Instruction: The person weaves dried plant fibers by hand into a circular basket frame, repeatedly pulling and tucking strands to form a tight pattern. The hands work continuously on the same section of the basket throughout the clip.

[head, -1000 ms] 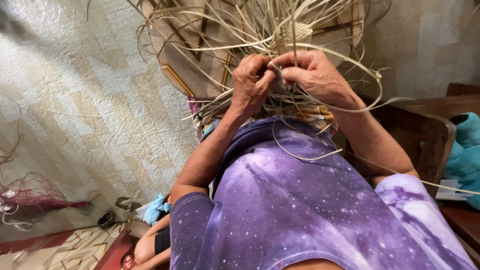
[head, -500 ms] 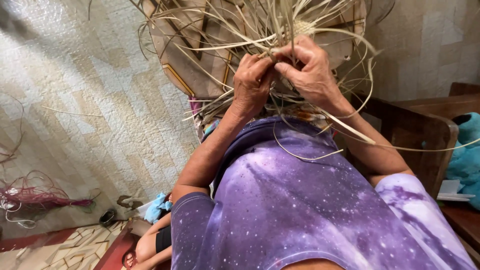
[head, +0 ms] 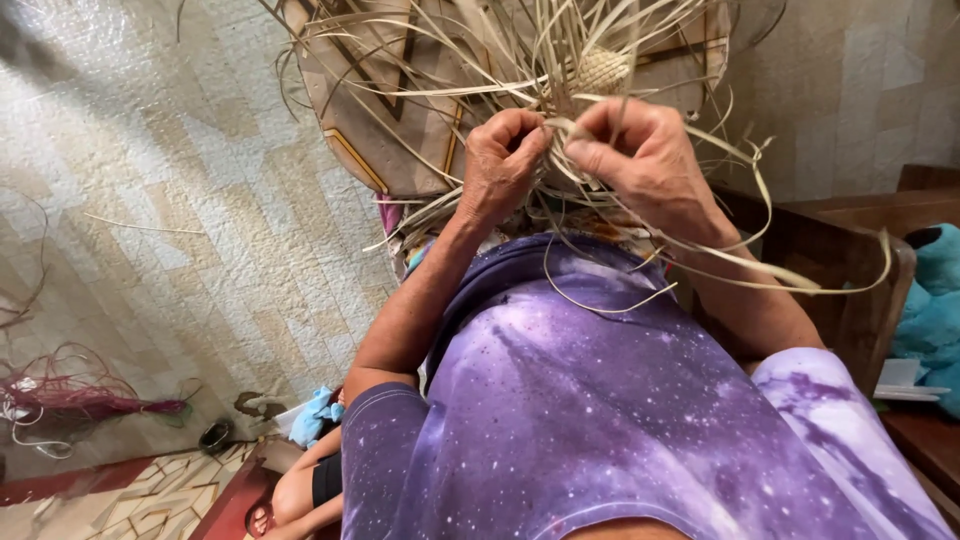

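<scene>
Both hands work close together at chest height, over a spray of pale flat strips [head: 480, 90] that fan out in all directions. The left hand [head: 500, 165] is clenched, its fingers curled tight around a few strips where they meet. The right hand [head: 645, 160] pinches a single strip between thumb and forefinger, right beside the left hand's knuckles. Just above the hands sits a small woven knob [head: 603, 70], the finished start of the plait, with the loose strips radiating from it. Long ends trail down over the purple shirt [head: 620, 400] and out towards the wooden chair [head: 850, 260] on the right. To weave this well, the left hand's hold should be firm so the crossings near the knob do not slacken, while the right draws its strip snug and flat, without twisting it, before tucking it under its neighbour. A bundle of pink strands [head: 90, 400] lies on the floor [head: 180, 230], well apart.
</scene>
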